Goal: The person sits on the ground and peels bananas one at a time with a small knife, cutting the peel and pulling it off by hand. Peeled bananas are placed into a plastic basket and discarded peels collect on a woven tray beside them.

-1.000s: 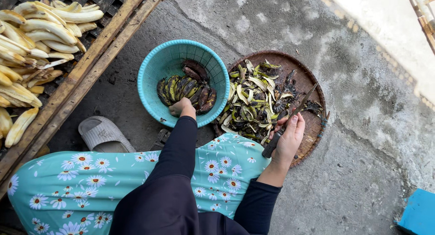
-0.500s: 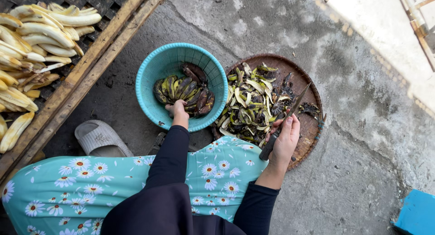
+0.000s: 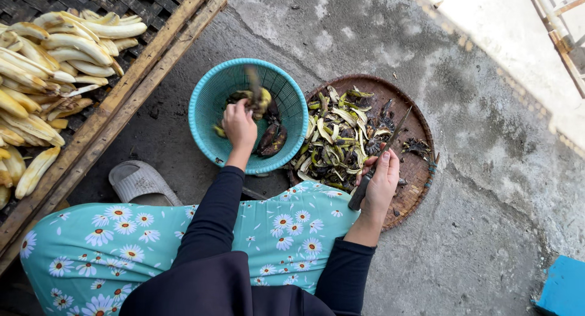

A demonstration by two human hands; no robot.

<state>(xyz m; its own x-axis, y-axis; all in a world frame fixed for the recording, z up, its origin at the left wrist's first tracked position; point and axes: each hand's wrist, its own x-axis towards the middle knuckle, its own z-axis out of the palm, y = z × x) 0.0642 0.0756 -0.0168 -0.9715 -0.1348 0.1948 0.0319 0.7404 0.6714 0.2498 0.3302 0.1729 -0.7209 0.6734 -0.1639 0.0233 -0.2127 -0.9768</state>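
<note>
My left hand (image 3: 239, 124) reaches into a teal plastic basket (image 3: 204, 106) and grips a bunch of dark, unpeeled bananas (image 3: 256, 99), lifted a little above the few bananas left at the bottom (image 3: 272, 139). My right hand (image 3: 382, 181) holds a knife (image 3: 382, 151) by its dark handle, blade pointing up over a round brown woven tray (image 3: 419, 170). The tray carries a heap of green and black banana peels (image 3: 338, 133).
A wooden-framed drying rack (image 3: 131, 78) at the left holds several peeled pale bananas (image 3: 55, 54). A grey slipper (image 3: 140, 183) lies by my knee on the concrete floor. A blue box corner (image 3: 563, 288) sits at lower right. My lap wears a turquoise daisy-print skirt.
My left hand moved deeper into the basket, closed on a bunch of bananas and raised it. My right hand with the knife stayed over the tray.
</note>
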